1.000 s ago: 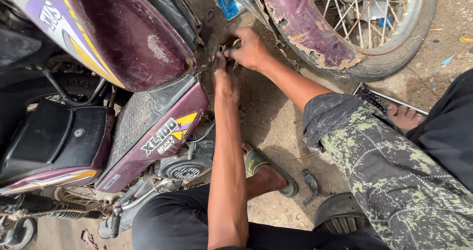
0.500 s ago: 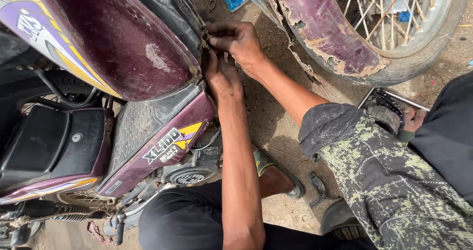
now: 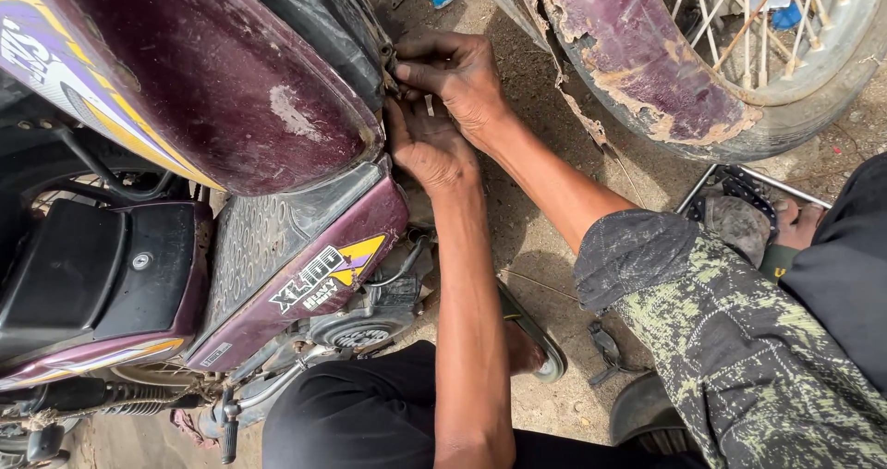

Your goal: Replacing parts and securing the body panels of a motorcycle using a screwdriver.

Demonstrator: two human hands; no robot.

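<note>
Two bare hands meet at the dark edge of a maroon tank (image 3: pixel 212 81) on a motorcycle. The right hand (image 3: pixel 457 73) curls its fingers narrowly onto a small fitting (image 3: pixel 392 67) there; what it pinches cannot be told. The left hand (image 3: pixel 427 146) presses just below, fingers tucked under the rim. A rusted fender (image 3: pixel 637 58) and spoked wheel (image 3: pixel 785 35) crowd the right, leaving bare dirt (image 3: pixel 536 238) between.
</note>
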